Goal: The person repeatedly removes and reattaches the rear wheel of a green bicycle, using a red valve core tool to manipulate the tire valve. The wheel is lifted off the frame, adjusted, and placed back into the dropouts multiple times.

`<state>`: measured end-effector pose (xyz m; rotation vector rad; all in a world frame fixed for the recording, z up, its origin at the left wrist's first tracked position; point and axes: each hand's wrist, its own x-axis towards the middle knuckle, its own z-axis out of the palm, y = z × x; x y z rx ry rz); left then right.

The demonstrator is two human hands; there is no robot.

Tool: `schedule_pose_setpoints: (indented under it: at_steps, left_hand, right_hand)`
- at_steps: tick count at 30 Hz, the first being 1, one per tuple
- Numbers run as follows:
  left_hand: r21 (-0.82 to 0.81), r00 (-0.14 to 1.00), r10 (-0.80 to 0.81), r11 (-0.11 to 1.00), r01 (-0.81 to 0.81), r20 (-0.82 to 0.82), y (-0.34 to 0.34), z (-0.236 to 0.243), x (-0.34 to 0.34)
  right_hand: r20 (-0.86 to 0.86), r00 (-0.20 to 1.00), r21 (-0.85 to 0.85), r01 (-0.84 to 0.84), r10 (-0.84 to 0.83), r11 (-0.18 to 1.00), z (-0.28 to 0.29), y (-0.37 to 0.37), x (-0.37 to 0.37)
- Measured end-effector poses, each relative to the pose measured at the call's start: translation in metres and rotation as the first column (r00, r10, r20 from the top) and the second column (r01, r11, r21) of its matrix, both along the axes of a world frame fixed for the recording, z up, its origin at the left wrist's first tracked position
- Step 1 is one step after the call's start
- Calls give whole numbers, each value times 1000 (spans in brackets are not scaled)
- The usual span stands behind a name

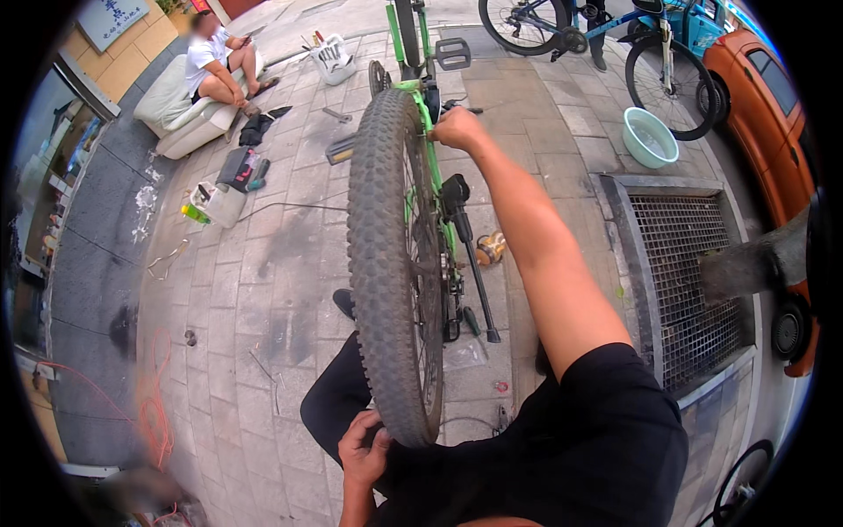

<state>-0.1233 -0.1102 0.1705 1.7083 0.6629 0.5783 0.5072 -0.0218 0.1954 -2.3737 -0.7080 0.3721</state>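
The black, knobbly-tyred wheel already sat in the green metal bicycle frame, remaining work unclear; the left hand touched its near edge, grip uncertain; the right hand was closed at the frame.

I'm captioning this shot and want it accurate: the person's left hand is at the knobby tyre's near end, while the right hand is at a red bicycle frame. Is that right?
Not quite: the bicycle frame at the right hand is green, not red, as the head view shows. The left hand is indeed at the near end of the knobby tyre.
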Motion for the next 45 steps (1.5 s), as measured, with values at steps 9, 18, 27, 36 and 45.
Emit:
schedule_pose_setpoints:
  at_steps: [9,18,27,36,45]
  left_hand:
    - [17,981,-61,998,59,182,-5,32,27]
    - [55,995,-102,993,100,16,-16,26,14]
    - [20,956,-203,977,212,-212,-15,-39,-17]
    - [84,970,-125,986,145,-209,-2,-27,-9]
    - [11,941,-62,998,61,333,-3,24,22]
  right_hand:
    - [-57,998,12,31,-31,999,7,0,-9]
    - [-34,999,-8,33,-33,999,3,1,2]
    - [-38,999,2,5,-5,1000,1,-1,5]
    - [-38,999,15,13,-12,1000,2,-2,2]
    - [-10,997,13,-71,71,997,-4,2,11]
